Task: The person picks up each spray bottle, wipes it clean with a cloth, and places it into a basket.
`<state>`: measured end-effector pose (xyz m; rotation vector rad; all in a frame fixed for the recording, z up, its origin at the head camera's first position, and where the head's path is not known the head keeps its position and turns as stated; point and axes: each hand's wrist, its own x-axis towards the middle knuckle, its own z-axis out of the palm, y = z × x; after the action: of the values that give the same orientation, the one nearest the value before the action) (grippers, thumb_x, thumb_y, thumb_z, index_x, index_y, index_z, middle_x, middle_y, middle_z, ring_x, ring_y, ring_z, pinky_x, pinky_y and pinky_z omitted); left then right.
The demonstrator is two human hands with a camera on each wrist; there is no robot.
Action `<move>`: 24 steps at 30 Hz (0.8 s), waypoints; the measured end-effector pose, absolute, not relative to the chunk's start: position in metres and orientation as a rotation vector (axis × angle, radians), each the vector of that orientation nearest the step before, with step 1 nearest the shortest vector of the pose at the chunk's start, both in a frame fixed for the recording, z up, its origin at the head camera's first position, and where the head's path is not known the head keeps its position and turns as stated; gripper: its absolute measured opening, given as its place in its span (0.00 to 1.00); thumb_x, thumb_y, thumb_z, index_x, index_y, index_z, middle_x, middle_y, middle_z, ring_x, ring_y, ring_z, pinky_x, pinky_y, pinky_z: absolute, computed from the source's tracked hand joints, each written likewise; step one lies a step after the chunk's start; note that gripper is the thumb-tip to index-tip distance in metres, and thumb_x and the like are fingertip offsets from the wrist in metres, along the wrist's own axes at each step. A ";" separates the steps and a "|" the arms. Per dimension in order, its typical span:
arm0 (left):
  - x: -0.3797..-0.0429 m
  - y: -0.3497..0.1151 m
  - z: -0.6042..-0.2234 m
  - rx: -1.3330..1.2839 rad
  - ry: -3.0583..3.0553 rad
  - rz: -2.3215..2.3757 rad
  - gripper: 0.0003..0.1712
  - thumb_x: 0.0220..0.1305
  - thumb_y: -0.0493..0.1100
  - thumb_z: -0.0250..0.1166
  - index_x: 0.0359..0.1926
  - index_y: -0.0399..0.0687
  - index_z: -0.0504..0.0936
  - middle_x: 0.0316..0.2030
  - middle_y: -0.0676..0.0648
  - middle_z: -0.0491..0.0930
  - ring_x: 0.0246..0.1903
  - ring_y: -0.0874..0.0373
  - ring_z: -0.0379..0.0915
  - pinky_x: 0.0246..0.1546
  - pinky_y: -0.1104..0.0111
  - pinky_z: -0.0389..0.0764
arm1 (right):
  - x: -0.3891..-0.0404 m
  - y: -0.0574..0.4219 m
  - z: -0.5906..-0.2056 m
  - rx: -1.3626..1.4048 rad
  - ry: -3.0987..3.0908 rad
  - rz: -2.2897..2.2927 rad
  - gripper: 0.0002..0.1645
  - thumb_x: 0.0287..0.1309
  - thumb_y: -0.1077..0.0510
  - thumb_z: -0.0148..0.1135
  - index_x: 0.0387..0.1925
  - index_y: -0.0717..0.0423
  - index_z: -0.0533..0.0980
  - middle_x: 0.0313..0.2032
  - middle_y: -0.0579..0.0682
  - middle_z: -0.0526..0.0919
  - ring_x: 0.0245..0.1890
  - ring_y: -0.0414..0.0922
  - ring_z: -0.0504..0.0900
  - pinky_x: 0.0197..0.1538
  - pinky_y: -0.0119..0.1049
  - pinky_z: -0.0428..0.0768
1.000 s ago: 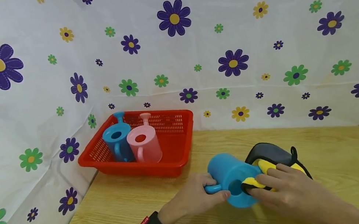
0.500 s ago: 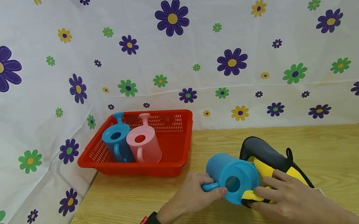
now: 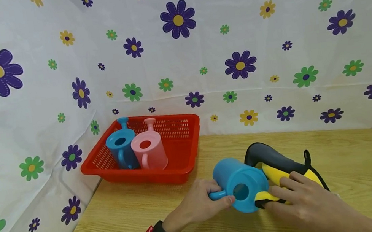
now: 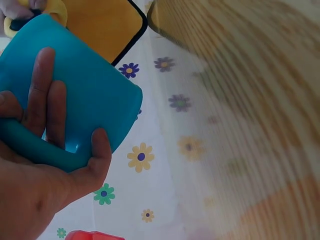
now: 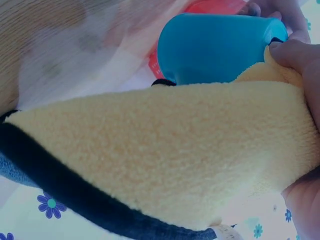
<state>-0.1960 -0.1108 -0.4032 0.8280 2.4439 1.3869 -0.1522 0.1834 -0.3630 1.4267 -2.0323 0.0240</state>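
A blue toy watering can is held tipped on its side above the table, its top with the round opening turned toward me. My left hand grips it by the handle; in the left wrist view, fingers of that hand curl round the handle and lie along the can's wall. My right hand pinches a yellow and grey cloth with black edging and presses a fold of it to the can's top rim. The fluffy yellow side fills the right wrist view. The can's spout is mostly hidden behind the cloth.
A red plastic basket stands at the back left of the wooden table. Inside it are a blue watering can and a pink watering can, both upright. A flowered white sheet hangs behind and at the left.
The right hand with the cloth has shifted from the can's opening to its lower right rim. The can has tilted slightly, and the cloth's grey part has spread out. The left hand keeps its grip.
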 end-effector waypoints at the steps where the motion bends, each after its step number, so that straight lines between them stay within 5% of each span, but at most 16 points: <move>1: -0.196 -0.111 -0.403 0.835 2.448 1.387 0.22 0.67 0.53 0.66 0.19 0.47 0.83 0.23 0.54 0.81 0.28 0.69 0.76 0.41 0.74 0.81 | -0.153 0.183 -0.363 1.410 -2.017 0.030 0.32 0.84 0.51 0.26 0.39 0.42 0.80 0.35 0.42 0.78 0.32 0.41 0.69 0.35 0.33 0.71; 14: -0.191 -0.109 -0.406 0.877 2.467 1.370 0.19 0.64 0.54 0.68 0.21 0.49 0.84 0.35 0.53 0.88 0.36 0.69 0.79 0.46 0.73 0.81 | -0.158 0.186 -0.358 1.215 -1.989 0.120 0.32 0.81 0.41 0.34 0.38 0.44 0.85 0.31 0.46 0.83 0.24 0.41 0.78 0.28 0.36 0.84; 24: -0.189 -0.110 -0.409 1.044 2.521 1.355 0.22 0.62 0.53 0.70 0.15 0.52 0.76 0.25 0.56 0.77 0.30 0.72 0.73 0.33 0.76 0.79 | -0.159 0.189 -0.356 1.259 -2.050 0.133 0.32 0.80 0.39 0.35 0.38 0.42 0.86 0.30 0.42 0.81 0.22 0.36 0.76 0.28 0.31 0.83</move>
<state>-0.1894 -0.1099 -0.4093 1.0444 2.5214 1.3545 -0.1588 0.1895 -0.3562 1.2594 -2.0498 0.1334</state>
